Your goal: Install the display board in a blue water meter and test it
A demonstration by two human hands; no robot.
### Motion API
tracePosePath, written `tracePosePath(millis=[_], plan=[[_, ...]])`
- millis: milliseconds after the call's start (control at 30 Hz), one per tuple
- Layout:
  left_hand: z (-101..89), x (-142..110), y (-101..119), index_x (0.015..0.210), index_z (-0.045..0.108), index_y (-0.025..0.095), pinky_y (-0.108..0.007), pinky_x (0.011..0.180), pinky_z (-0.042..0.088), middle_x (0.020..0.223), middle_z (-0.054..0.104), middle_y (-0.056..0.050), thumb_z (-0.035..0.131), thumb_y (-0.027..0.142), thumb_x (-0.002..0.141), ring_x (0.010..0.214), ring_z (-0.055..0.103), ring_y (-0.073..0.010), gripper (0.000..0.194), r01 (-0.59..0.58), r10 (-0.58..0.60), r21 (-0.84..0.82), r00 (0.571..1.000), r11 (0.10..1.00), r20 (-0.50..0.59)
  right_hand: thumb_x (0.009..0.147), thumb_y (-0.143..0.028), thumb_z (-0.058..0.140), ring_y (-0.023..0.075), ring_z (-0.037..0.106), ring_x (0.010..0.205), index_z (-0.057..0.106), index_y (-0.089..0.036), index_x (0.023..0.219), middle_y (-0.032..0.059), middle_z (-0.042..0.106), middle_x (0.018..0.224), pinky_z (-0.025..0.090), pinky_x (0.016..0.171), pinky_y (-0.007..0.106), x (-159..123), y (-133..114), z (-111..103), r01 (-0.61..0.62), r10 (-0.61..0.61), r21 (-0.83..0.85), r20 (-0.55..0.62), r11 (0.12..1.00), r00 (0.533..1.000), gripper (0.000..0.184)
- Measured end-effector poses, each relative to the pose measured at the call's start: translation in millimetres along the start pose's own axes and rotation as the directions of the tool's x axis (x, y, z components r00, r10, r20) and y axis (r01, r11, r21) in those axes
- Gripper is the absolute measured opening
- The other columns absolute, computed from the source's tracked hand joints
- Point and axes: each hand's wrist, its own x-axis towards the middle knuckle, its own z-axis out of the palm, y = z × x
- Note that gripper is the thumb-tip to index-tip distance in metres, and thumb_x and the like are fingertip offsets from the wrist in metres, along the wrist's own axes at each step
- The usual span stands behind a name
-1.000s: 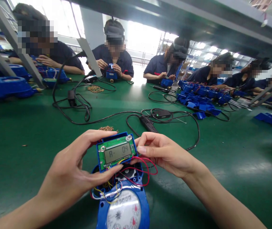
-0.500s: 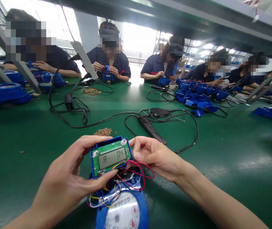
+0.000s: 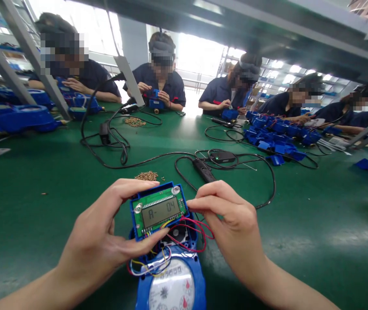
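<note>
My left hand [image 3: 103, 241] grips a blue plastic housing by its upper and lower edges. Set in the housing is a green circuit board [image 3: 138, 218] with an LCD screen [image 3: 160, 212] that reads "A- 04". At the housing's right edge is my right hand [image 3: 232, 228], its thumb and fingers pinched together; what they hold, if anything, is hidden. Red wires [image 3: 205, 241] loop out below the board, and yellow, white and dark wires [image 3: 145, 268] hang at its lower left. Underneath stands a blue water meter [image 3: 200, 280] with a round white dial [image 3: 171, 286].
Behind my hands, a black electric screwdriver [image 3: 203, 170] and its cable lie on the green table [image 3: 57, 224] near a pile of brass screws [image 3: 147, 175]. Several co-workers sit opposite. Blue housings [image 3: 268, 133] are heaped at the right. A metal shelf [image 3: 235, 26] hangs overhead.
My right hand has turned, its back now upward and its wrist lower, with fingertips still at the housing's right edge. My left hand keeps its hold. The whole view has shifted slightly.
</note>
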Motion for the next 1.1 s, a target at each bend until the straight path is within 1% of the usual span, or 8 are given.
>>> tracePosePath(millis=[67,133,233,400,533,733,1000,1100], plan=[[0.1,-1,0,0.125,0.058,0.032,-0.045,0.093,0.064,0.121,0.070,-0.007,0.080,0.039,0.077,0.110,0.071,-0.0278,0.053,0.029,-0.028,-0.046,0.999,0.999,0.023,0.090,-0.006,0.063,0.0131,0.064,0.082,0.079,-0.020,0.089,0.0025,0.071,0.087,0.049,0.071,0.026,-2,-4,0,0.004,-0.003,-0.007,0.022,1.000,1.000,0.022],[0.0,-1,-1,0.126,0.057,0.032,-0.048,0.096,0.062,0.123,0.069,-0.006,0.080,0.038,0.076,0.112,0.070,-0.0282,0.055,0.038,-0.037,-0.059,0.999,0.998,0.019,0.089,-0.010,0.067,0.0131,0.067,0.081,0.079,-0.020,0.086,0.0017,0.074,0.086,0.050,0.073,0.025,1,-6,-2,-0.121,0.115,0.060,0.088,0.991,0.989,0.016],[-0.3,0,-3,0.127,0.057,0.032,-0.051,0.099,0.059,0.124,0.068,-0.006,0.080,0.037,0.078,0.114,0.069,-0.0283,0.055,0.050,-0.050,-0.033,0.999,0.998,0.009,0.090,-0.024,0.069,0.0160,0.070,0.088,0.079,-0.021,0.087,0.0025,0.076,0.090,0.052,0.079,0.027,9,-5,-6,-0.388,0.326,0.193,0.288,0.901,0.900,0.011],[1.4,1,-2,0.128,0.055,0.029,-0.046,0.099,0.058,0.123,0.067,-0.005,0.078,0.034,0.080,0.114,0.067,-0.0257,0.054,-0.033,0.033,0.046,0.999,0.998,-0.001,0.091,-0.064,0.058,0.0184,0.068,0.081,0.078,-0.015,0.087,0.0083,0.075,0.084,0.052,0.079,0.032,16,3,-8,-0.619,0.480,0.328,0.416,0.714,0.773,0.053],[3.7,1,4,0.134,0.049,0.032,-0.037,0.097,0.058,0.122,0.067,-0.004,0.079,0.033,0.080,0.112,0.067,-0.0218,0.062,-0.203,0.210,0.155,0.977,0.967,-0.030,0.079,-0.058,0.075,0.0146,0.062,0.074,0.075,-0.015,0.080,0.0044,0.072,0.079,0.047,0.070,0.027,15,2,-8,-0.632,0.510,0.295,0.397,0.716,0.763,0.044],[1.8,0,13,0.147,0.039,0.037,-0.036,0.100,0.057,0.124,0.064,-0.002,0.075,0.033,0.084,0.114,0.064,-0.0215,0.072,-0.299,0.310,0.222,0.951,0.928,-0.018,0.056,-0.034,0.096,0.0126,0.065,0.072,0.066,-0.016,0.086,0.0009,0.072,0.080,0.050,0.068,0.024,13,-3,-7,-0.739,0.540,0.391,0.509,0.549,0.670,0.046],[-0.9,-3,7,0.145,0.041,0.039,-0.032,0.104,0.053,0.128,0.063,0.001,0.078,0.031,0.081,0.117,0.063,-0.0187,0.074,-0.244,0.250,0.171,0.968,0.955,-0.016,0.069,-0.030,0.088,0.0138,0.070,0.082,0.071,-0.016,0.094,0.0030,0.075,0.093,0.056,0.078,0.027,12,-2,-11,-0.663,0.483,0.332,0.483,0.671,0.731,0.033],[-1.0,-3,6,0.143,0.043,0.035,-0.030,0.104,0.053,0.127,0.063,0.000,0.077,0.031,0.083,0.116,0.063,-0.0175,0.070,-0.256,0.264,0.192,0.964,0.947,-0.017,0.080,-0.030,0.079,0.0174,0.071,0.088,0.073,-0.017,0.098,0.0049,0.076,0.099,0.057,0.082,0.032,10,-3,-11,-0.568,0.437,0.241,0.432,0.787,0.789,0.023]])
